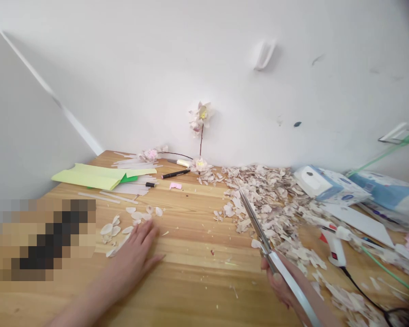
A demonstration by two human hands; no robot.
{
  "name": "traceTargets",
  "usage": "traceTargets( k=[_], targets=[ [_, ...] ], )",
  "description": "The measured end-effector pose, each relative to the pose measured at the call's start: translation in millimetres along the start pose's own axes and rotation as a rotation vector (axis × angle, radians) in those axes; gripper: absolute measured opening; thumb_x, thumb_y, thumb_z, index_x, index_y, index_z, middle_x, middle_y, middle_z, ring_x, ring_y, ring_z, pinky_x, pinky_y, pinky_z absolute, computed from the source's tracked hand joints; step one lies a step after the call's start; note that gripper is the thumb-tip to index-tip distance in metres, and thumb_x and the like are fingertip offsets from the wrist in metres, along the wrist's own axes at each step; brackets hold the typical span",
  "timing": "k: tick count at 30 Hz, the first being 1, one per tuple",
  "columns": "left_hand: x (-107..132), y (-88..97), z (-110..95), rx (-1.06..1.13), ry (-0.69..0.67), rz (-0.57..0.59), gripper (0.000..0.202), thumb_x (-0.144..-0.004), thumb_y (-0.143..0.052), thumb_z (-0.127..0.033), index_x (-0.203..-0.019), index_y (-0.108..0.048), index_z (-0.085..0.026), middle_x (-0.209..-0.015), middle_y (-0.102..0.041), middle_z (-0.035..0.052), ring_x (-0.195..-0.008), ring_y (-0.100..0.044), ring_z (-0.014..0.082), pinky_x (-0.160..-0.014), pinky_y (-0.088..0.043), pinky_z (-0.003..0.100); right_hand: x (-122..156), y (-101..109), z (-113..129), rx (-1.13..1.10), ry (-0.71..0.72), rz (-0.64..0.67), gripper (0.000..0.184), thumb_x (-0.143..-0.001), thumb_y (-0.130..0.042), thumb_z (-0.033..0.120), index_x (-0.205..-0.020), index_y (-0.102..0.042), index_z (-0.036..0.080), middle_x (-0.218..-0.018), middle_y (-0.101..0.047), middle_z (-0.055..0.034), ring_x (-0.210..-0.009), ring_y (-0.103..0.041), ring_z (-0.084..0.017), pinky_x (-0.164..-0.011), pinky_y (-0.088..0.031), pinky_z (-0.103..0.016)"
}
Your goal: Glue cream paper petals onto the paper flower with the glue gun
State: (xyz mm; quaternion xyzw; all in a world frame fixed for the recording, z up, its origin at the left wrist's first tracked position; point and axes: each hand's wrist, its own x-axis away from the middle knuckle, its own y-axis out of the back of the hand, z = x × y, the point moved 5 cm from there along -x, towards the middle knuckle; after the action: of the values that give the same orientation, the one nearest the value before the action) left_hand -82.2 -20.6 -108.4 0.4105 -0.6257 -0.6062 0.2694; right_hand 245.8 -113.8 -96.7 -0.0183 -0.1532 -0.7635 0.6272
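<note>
My left hand (138,247) lies on the wooden table with its fingers stretched out and the thumb apart. Several loose pale petals (115,230) lie around its fingertips, and whether it touches any I cannot tell. In my right hand (282,284) is a pair of metal scissors (261,234). Its blades look closed and point up and away, beside the large heap of pale dried-looking petals (269,195). A petal (256,244) shows close to the scissors' pivot.
Artificial flowers (202,113) on a stem stand against the wall. Green-yellow paper (98,176), white strips (132,188) and a black marker (175,174) lie at back left. A hot glue gun (334,245), its cable and a tissue box (332,184) are at right. A pixelated patch hides the left.
</note>
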Motion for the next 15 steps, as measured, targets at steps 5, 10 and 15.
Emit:
traceTargets(
  k=[5,10,15],
  targets=[
    [-8.7,-5.0,-6.5,0.008,0.01,0.035,0.063,-0.084,-0.037,-0.057,-0.127,-0.048,-0.011,-0.136,-0.045,0.0195,-0.129,-0.035,0.0338,-0.105,-0.028,0.053,11.6,-2.4,0.7,-0.099,0.028,-0.002,0.04,-0.057,-0.067,0.06,-0.067,-0.054,0.023,-0.043,-0.034,0.0097,-0.032,-0.021,-0.005,-0.031,-0.018,-0.018],
    [-7.5,4.7,-58.5,0.312,-0.094,0.254,0.068,-0.085,-0.037,-0.056,-0.14,-0.029,-0.016,-0.147,-0.022,0.0151,-0.135,-0.016,0.0341,-0.106,-0.024,0.055,17.0,-4.0,-0.7,-0.073,0.005,-0.005,0.029,-0.058,-0.069,0.049,-0.063,-0.054,0.025,-0.041,-0.032,0.0086,-0.029,-0.024,-0.007,-0.03,-0.018,-0.021],
    [1.7,28.6,-100.6,0.655,-0.441,0.48,0.068,-0.085,-0.041,-0.053,-0.143,-0.014,-0.028,-0.151,-0.012,0.0038,-0.136,-0.013,0.0264,-0.108,-0.025,0.046,21.8,-1.8,-2.8,-0.059,0.0,-0.039,0.031,-0.064,-0.061,0.054,-0.062,-0.056,0.024,-0.039,-0.038,0.0051,-0.027,-0.029,-0.009,-0.027,-0.021,-0.022]
  ],
)
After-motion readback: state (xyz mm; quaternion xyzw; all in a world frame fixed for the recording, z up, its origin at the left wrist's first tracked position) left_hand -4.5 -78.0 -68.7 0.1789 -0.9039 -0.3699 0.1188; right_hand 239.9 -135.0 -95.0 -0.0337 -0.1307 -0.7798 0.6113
